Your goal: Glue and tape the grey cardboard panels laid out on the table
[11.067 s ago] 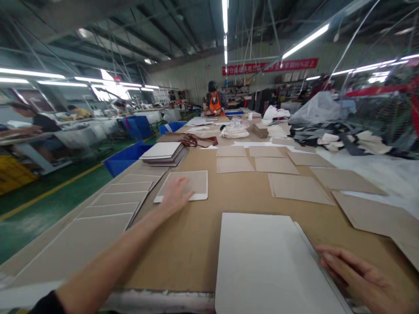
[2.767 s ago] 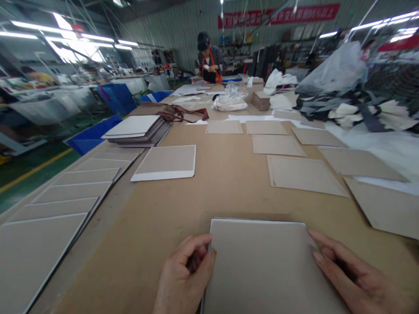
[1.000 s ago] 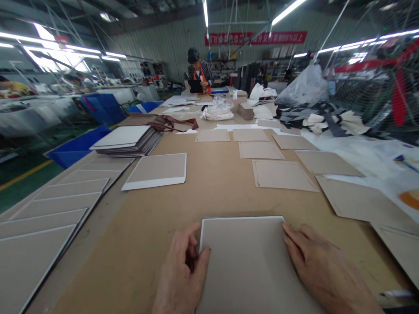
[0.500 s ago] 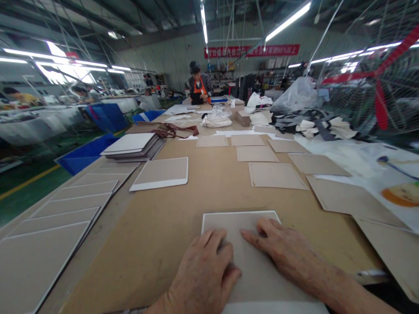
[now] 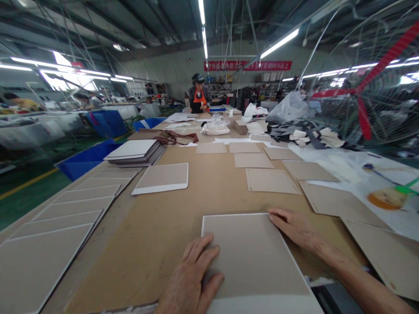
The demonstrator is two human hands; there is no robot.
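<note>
A grey-beige board (image 5: 245,253) with white borders lies flat on the table in front of me. My left hand (image 5: 193,277) rests at its left edge, fingers spread, the fingertips lying on its surface. At the board's far right corner is my right hand (image 5: 291,224), its fingers stretched out and touching the edge there. Whether the fingertips reach under that corner I cannot tell. The near end of the board carries a wide white strip and runs out of view at the bottom.
A similar board (image 5: 162,178) lies farther off, left of centre. Overlapping boards (image 5: 49,244) line the left edge, below a stack (image 5: 135,152). Plain beige panels (image 5: 271,180) spread over the right side. A fan (image 5: 360,91) stands at right; a person in an orange apron (image 5: 198,96) is at the far end.
My right hand has moved from the board's upper surface to its far right corner. My left hand has shifted left and down, towards the board's left edge. The view has moved slightly.
</note>
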